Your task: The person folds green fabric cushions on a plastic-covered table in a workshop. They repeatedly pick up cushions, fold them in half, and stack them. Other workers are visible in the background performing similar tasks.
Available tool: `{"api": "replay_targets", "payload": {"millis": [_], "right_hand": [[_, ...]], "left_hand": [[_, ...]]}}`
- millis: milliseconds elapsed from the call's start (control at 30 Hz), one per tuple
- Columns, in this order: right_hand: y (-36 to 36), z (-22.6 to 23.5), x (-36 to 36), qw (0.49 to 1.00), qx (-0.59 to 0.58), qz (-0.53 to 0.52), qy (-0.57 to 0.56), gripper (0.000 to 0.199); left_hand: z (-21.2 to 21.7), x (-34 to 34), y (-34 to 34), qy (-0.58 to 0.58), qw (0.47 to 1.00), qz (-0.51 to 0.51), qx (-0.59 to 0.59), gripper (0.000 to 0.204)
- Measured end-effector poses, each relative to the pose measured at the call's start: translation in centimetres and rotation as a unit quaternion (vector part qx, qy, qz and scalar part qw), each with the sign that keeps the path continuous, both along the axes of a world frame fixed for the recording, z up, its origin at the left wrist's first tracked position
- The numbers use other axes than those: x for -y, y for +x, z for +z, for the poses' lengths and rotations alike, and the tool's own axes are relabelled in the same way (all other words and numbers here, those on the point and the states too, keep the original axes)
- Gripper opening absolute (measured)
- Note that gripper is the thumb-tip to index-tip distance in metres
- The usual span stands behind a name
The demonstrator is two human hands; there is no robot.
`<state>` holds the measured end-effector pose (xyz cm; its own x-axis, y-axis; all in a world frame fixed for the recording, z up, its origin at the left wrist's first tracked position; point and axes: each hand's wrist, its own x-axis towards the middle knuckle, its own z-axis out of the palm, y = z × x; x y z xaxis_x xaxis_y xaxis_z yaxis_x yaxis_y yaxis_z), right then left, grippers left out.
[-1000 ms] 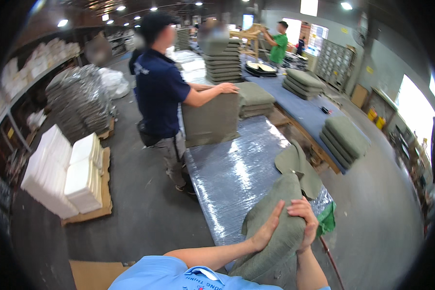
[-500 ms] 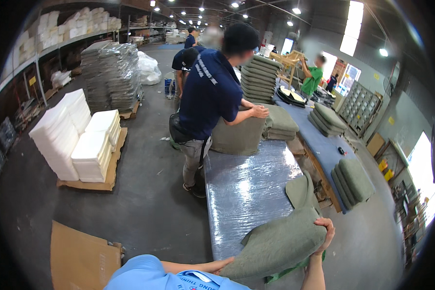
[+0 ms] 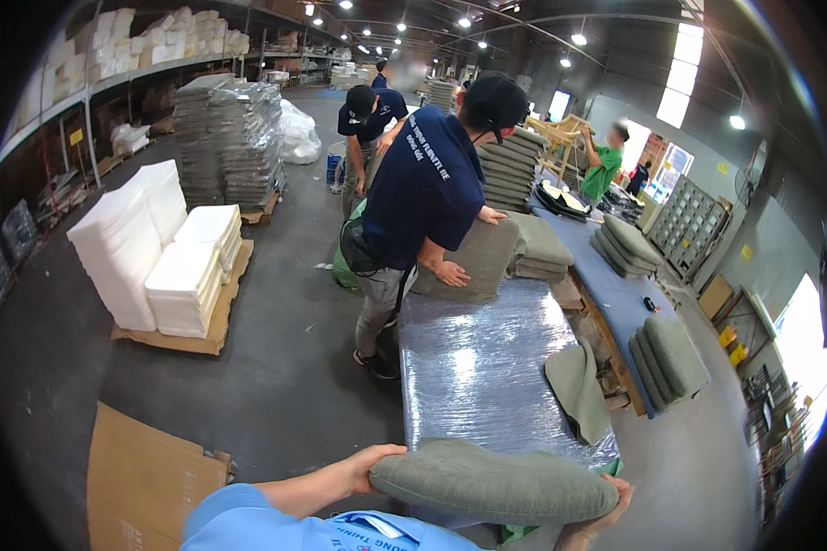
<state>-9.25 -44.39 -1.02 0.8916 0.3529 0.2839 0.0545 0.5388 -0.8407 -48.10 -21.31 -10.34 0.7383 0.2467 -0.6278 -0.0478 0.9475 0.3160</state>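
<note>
A grey-green fabric-covered cushion [image 3: 496,482] is held at the near end of the table, on edge and slightly bowed. My left hand [image 3: 374,466] grips its left end, fingers bent around the corner. Around the right end curls my right hand [image 3: 621,500], partly hidden by the cushion. Beyond it lies the plastic-wrapped tabletop [image 3: 473,367]. A loose grey-green fabric piece [image 3: 579,390] drapes over that table's right side. Some green material [image 3: 608,468] shows behind the cushion near my right hand.
Across the table a co-worker in a navy shirt [image 3: 423,184] presses on another cushion [image 3: 473,257]. Stacked cushions [image 3: 666,363] sit on a blue-topped table [image 3: 606,275] at right. White foam blocks [image 3: 188,285] stand on a pallet at left. Flat cardboard [image 3: 147,477] lies near left.
The cushion has swung from slanting away to lying crosswise before me. My left hand has moved into plain view at its left end; my right hand has lowered. The co-worker's hands have shifted.
</note>
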Motion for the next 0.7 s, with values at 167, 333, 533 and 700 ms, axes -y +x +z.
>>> {"api": "replay_targets", "payload": {"millis": [167, 333, 533, 700], "right_hand": [[-4.5, -6.4, 2.7, 0.983, -0.182, 0.030, -0.001, 0.066], [-5.8, -13.0, 2.8, 0.974, -0.226, 0.012, 0.001, 0.057], [-8.2, -8.5, 5.5, 0.973, -0.227, 0.003, -0.034, 0.044], [-7.3, -8.6, 7.4, 0.964, -0.239, 0.063, -0.093, 0.039]], "left_hand": [[6.2, 1.2, -2.3, 0.090, 0.983, 0.020, -0.159, 0.047], [1.3, 1.6, -3.5, 0.055, 0.986, 0.033, -0.152, 0.043], [0.9, 4.0, -6.1, 0.066, 0.985, 0.028, -0.159, 0.052], [0.7, 4.0, -4.9, 0.057, 0.989, -0.005, -0.139, 0.069]]}}
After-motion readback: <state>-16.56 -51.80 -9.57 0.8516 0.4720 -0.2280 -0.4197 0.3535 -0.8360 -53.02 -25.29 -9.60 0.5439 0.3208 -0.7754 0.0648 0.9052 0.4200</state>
